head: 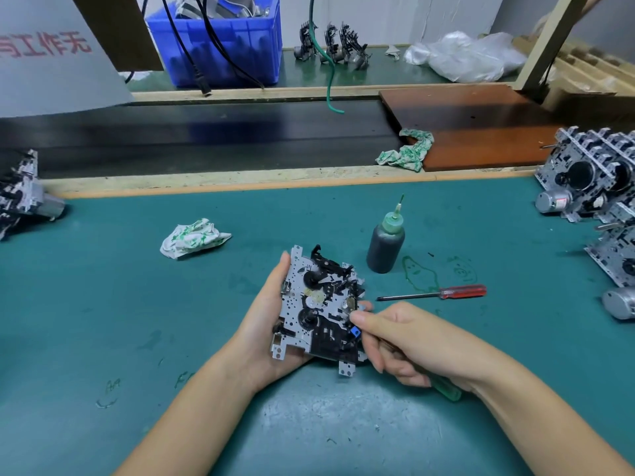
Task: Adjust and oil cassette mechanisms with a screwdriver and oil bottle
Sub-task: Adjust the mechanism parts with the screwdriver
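A cassette part (318, 307) is held above the green table (137, 304) in the left hand (271, 324), fingers curled round it. A green-handled screwdriver (445, 389) is gripped by the right hand (405, 345), its tip hidden at the part's right edge. An oil bottle (385, 243) is stood just behind.

The cassette mechanism (319, 305) sits near the middle of the table (137, 304). The oil bottle (385, 242) stands just right and farther. The screwdriver (433, 294) lies right.

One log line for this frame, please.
left hand: holds mechanism | right hand: green screwdriver at mechanism | oil bottle, red screwdriver: idle on mat
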